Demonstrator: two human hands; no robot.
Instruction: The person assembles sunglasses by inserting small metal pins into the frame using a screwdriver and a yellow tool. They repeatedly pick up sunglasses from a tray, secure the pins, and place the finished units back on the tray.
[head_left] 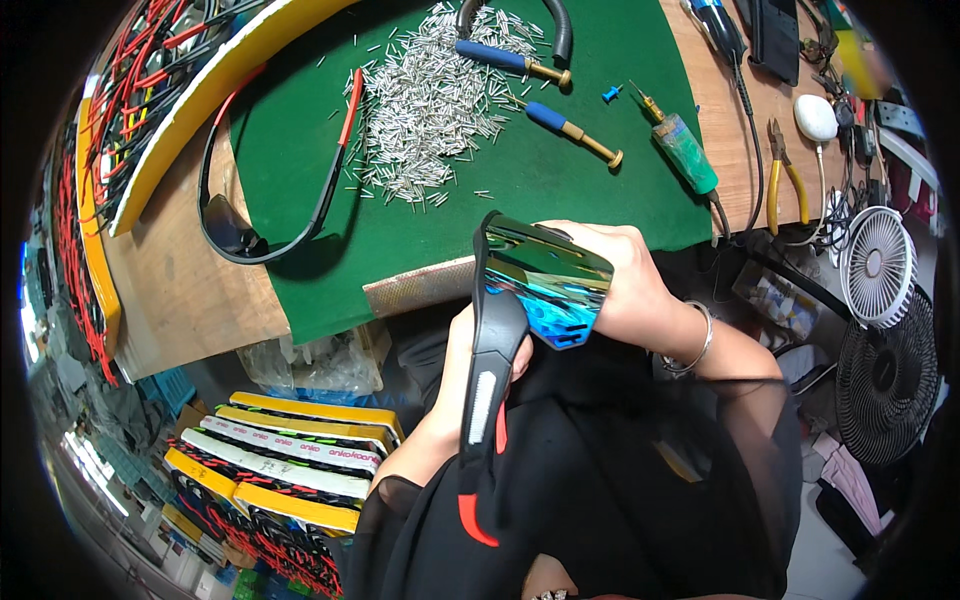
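Observation:
Sports sunglasses (500,330) with a mirrored blue-green lens and a black frame are held close to me, just off the table's near edge. One temple arm points toward my lap and ends in a red tip. My left hand (458,365) is closed on the frame by the hinge, its fingers partly hidden behind the temple. My right hand (625,275) grips the lens's right side, with some fingers out of sight behind it. Farther left, a second pair of sunglasses (290,245) with red tips lies on the table. A heap of small metal pins (425,110) covers the green mat.
Two blue-handled screwdrivers (545,115) lie right of the pins on the green mat (640,215). A green-handled powered tool (690,160) and yellow-handled pliers (785,180) are at the right. Filled yellow trays (290,500) stand lower left; fans (880,265) stand at the right.

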